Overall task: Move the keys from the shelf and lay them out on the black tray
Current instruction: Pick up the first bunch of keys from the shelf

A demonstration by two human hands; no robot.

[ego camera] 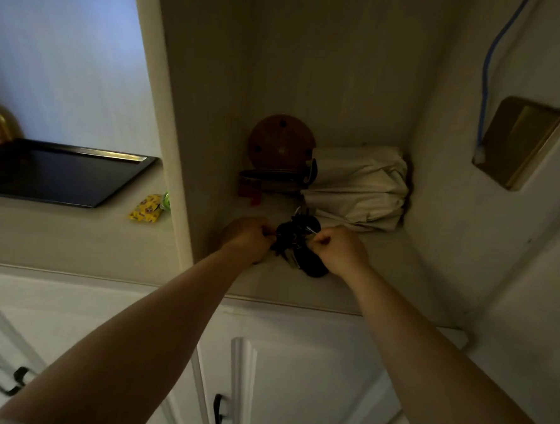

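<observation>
A dark bunch of keys (pixel 298 242) with black fobs and metal rings lies on the cream shelf (pixel 359 282) inside a dim alcove. My left hand (pixel 249 237) grips the bunch from the left with closed fingers. My right hand (pixel 337 246) pinches it from the right, near a metal ring. The black tray (pixel 61 174) sits on the counter to the left, beyond the alcove's side wall, with nothing visible on it.
Behind the keys lie a folded beige umbrella (pixel 359 187), a round brown board (pixel 281 143) leaning on the back wall, and small dark and red items (pixel 257 184). A yellow packet (pixel 146 208) lies by the tray. White cabinet doors (pixel 294 376) with black handles are below.
</observation>
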